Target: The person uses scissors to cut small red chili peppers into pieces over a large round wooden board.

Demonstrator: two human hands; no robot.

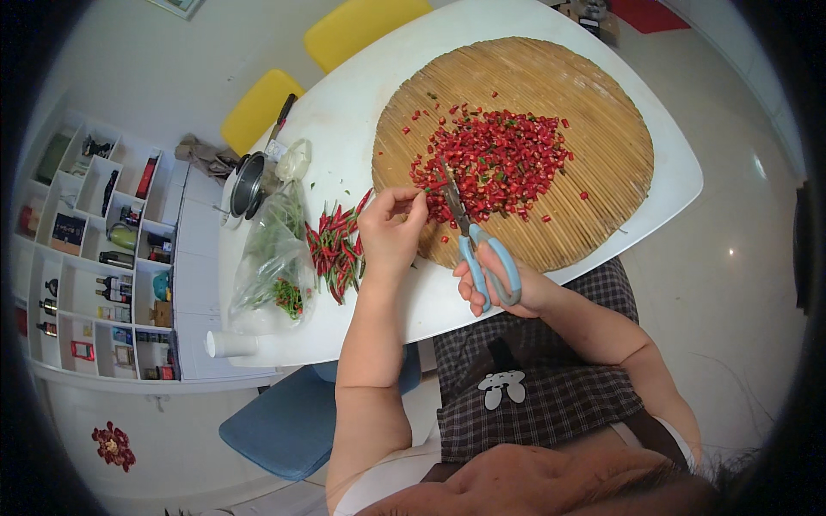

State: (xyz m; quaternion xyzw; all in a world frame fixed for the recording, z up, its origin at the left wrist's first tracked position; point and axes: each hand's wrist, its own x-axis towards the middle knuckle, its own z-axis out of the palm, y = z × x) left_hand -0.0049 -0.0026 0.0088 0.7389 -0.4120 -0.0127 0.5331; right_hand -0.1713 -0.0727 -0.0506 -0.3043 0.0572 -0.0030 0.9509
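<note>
Blue scissors (467, 226) over the round board's (598, 112) near edge, grasped by right fingers (469, 289), left fingers (413, 207) pinching one chili (437, 186) beside the blades, chopped chilies (508, 150) upon the board, whole chilies (337, 248) left of it.

Toward eleven o'clock the top edge cuts off a wall frame (178, 7). Shelf goods (114, 288) at nine are too small to identify. At seven, the left arm (370, 378) hides part of a blue chair (280, 423). Whether the left grip (393, 220) pinches anything is unclear.
</note>
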